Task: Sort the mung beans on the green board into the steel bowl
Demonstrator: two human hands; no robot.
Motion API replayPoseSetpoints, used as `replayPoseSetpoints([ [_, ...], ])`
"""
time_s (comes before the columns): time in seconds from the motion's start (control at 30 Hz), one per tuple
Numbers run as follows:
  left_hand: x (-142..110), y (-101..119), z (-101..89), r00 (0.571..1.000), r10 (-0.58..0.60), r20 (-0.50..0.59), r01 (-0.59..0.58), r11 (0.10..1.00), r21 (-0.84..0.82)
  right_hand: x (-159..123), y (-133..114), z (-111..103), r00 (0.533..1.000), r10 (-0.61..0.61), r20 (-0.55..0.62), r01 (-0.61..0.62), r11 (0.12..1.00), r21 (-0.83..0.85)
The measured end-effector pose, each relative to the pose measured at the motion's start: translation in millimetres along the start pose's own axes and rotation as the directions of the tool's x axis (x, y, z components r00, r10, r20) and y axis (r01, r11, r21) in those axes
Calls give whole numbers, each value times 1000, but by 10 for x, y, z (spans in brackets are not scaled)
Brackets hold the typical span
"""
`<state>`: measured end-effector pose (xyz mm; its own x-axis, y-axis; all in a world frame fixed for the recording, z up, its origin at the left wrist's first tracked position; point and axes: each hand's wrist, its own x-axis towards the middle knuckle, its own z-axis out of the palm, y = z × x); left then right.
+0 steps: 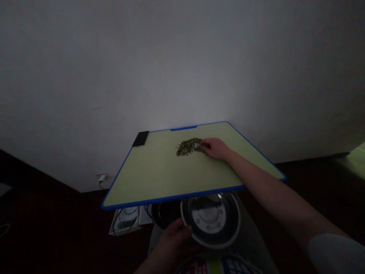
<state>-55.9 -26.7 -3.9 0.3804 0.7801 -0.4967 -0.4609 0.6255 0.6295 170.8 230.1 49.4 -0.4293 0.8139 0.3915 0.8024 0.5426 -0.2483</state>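
A patch of small greenish-brown beans or seeds point(187, 147) lies spread on a pale yellow-green table point(159, 171) with a blue edge. At the right end of the patch is my right hand point(215, 148), its fingers bent together and pointing left at the tabletop. Something small and greyish shows by the fingertips, too dim to name. Below the table's near edge, my left hand point(175, 238) grips the left rim of a shiny metal bowl point(211, 243). The bowl is tilted over my lap, and its far rim passes under the table edge.
A dark phone-like slab point(140, 139) lies at the table's far left corner. The table stands against a grey wall point(182, 68). A plug with a cable point(102, 178) sits low on the wall. Beneath the table are a white box with cables point(125, 220) and a dark round container point(164, 213).
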Motion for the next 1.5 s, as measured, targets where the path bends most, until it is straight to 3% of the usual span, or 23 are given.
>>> replayPoseSetpoints([
  [0.27, -4, -2, 29, 1000, 11, 10, -10, 999, -40, -2, 31, 24, 999, -32, -21, 33, 999, 27],
  [0.6, 15, -23, -38, 1000, 11, 12, -10, 1000, -18, -14, 104, 14, 999, 16, -47, -4, 972, 234],
  [0.93, -28, 12, 50, 1000, 26, -6, -27, 999, -33, -22, 101, 22, 999, 32, 2, -32, 973, 229],
  [1.5, -18, 7, -1, 999, 37, -13, -37, 999, -1, -30, 44, -15, 1000, 14, 15, -17, 970, 243],
])
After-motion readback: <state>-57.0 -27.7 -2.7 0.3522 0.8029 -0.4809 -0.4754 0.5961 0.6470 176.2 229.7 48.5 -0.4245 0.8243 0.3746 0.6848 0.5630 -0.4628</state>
